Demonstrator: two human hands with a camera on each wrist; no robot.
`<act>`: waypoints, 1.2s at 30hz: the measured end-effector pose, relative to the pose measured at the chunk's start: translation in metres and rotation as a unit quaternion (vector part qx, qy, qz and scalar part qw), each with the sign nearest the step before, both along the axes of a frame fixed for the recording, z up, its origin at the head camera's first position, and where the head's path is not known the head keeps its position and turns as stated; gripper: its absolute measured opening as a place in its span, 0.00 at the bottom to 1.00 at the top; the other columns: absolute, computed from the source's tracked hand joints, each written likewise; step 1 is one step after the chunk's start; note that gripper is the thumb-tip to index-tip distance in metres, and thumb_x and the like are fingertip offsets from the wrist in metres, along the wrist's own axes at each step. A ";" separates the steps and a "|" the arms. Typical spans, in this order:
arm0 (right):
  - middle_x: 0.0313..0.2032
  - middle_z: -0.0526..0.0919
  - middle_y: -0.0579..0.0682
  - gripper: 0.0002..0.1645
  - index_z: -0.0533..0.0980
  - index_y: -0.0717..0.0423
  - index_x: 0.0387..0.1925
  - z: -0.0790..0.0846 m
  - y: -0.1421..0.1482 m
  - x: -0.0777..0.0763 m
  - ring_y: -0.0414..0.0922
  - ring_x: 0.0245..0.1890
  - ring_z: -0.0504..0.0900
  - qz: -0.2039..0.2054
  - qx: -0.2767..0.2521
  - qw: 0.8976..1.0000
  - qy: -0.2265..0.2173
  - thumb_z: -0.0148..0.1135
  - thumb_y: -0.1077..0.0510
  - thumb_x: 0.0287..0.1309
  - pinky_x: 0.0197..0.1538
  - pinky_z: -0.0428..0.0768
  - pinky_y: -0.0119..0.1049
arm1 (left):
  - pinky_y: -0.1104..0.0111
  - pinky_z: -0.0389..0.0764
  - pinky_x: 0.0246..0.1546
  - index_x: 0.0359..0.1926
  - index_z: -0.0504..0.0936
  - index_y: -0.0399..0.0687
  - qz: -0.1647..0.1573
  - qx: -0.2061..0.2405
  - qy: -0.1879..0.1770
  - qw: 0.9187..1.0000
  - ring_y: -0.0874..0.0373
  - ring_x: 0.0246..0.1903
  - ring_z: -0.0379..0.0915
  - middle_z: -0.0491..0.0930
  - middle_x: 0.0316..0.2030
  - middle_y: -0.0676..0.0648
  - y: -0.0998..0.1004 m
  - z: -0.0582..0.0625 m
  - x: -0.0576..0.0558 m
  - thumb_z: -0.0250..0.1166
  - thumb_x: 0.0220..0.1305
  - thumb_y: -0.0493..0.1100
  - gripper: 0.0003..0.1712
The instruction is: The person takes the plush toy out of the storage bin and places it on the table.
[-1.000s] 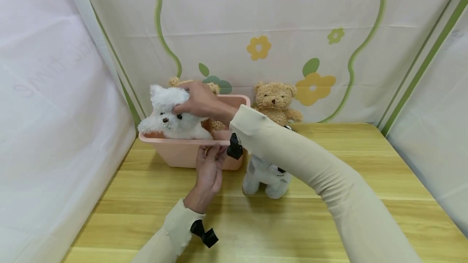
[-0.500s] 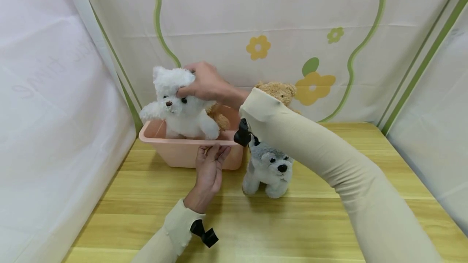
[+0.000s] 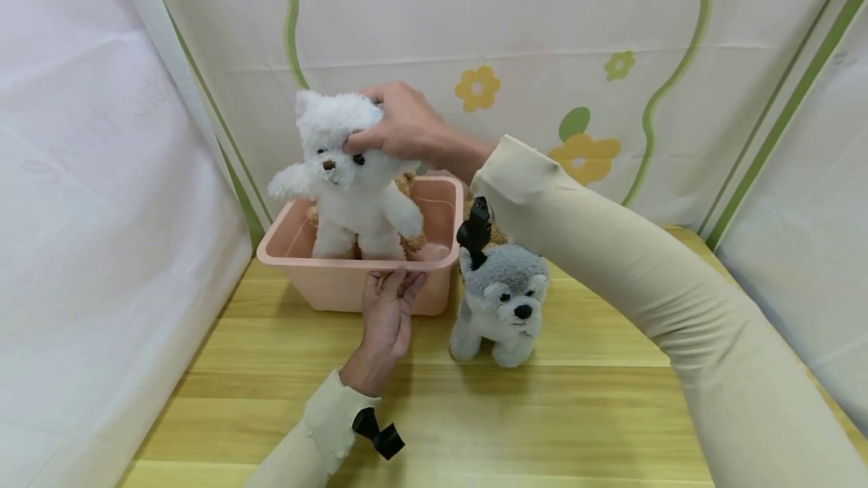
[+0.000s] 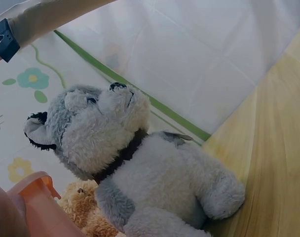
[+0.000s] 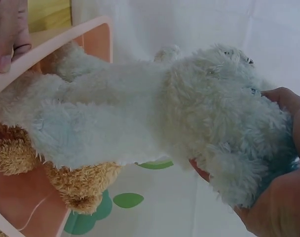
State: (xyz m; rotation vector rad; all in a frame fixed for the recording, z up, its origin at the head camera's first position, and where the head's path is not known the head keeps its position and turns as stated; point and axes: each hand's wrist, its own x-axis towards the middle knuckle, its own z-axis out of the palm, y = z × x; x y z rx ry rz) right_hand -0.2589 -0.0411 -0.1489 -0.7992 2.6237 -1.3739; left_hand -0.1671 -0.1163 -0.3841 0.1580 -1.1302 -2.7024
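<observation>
A white plush toy [image 3: 356, 202] stands upright in the pink plastic bin [image 3: 444, 209], its legs below the rim. My right hand [image 3: 410, 126] grips it by the head, thumb across its brow. In the right wrist view the plush toy's fluffy body [image 5: 110, 118] stretches from the bin up to the gripping fingers. With palm turned up, my left hand [image 3: 388, 311] pinches the bin's front rim. Behind the white toy, partly hidden, a tan teddy bear [image 5: 86, 182] sits in the bin.
A grey and white plush husky [image 3: 505, 311] stands on the wooden table [image 3: 576, 413], just right of the bin. Behind it another tan teddy bear [image 4: 86, 207] is mostly hidden by the right arm. Printed fabric walls [image 3: 380, 13] enclose the table.
My right hand has raised the white plush toy up and slightly right, so more of its body shows above the bin. My left hand has stayed on the rim.
</observation>
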 end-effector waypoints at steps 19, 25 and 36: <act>0.48 0.82 0.53 0.26 0.79 0.53 0.54 0.016 0.039 -0.005 0.48 0.44 0.83 0.010 -0.049 0.999 -0.016 0.74 0.64 0.51 0.46 0.88 0.35 | 0.68 0.87 0.49 0.43 0.65 0.45 -0.002 0.000 0.005 1.000 0.60 0.37 0.81 0.79 0.37 0.49 0.000 -0.002 -0.003 0.53 0.72 0.31 0.06; 0.47 0.81 0.54 0.26 0.79 0.56 0.55 0.015 0.052 -0.009 0.48 0.42 0.83 0.009 -0.058 0.998 -0.010 0.72 0.64 0.52 0.46 0.88 0.36 | 0.69 0.87 0.47 0.42 0.65 0.45 0.007 0.004 -0.002 1.000 0.60 0.36 0.81 0.78 0.37 0.48 0.001 -0.002 -0.003 0.53 0.72 0.30 0.07; 0.51 0.78 0.52 0.27 0.77 0.57 0.56 0.029 0.091 -0.013 0.46 0.47 0.81 -0.046 -0.056 0.997 0.005 0.72 0.61 0.54 0.51 0.87 0.38 | 0.70 0.88 0.44 0.42 0.65 0.44 0.009 0.010 -0.003 1.000 0.60 0.34 0.81 0.78 0.36 0.48 0.000 -0.001 -0.003 0.53 0.72 0.30 0.07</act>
